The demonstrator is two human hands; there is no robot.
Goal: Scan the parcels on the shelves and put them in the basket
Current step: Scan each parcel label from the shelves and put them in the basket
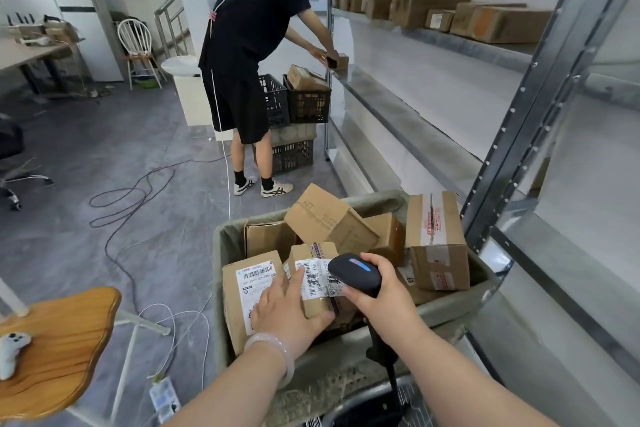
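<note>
A small brown parcel [313, 269] with a white barcode label sits at the top of the grey basket [446, 315], among several other cardboard parcels. My left hand [287, 308] grips this parcel from the near left side, fingers on its top and thumb under its near edge. My right hand [381, 291] holds a black handheld scanner [355, 272], its head pointed at the parcel's label from the right. More parcels [485, 21] lie on the upper metal shelf at the far right.
A person in black [249, 55] bends over a box at the shelf ahead, beside stacked black crates [304, 104]. Cables [138, 191] trail over the floor. A wooden stool [55, 336] with a white controller stands at the left. The shelf upright [540, 107] rises just right of the basket.
</note>
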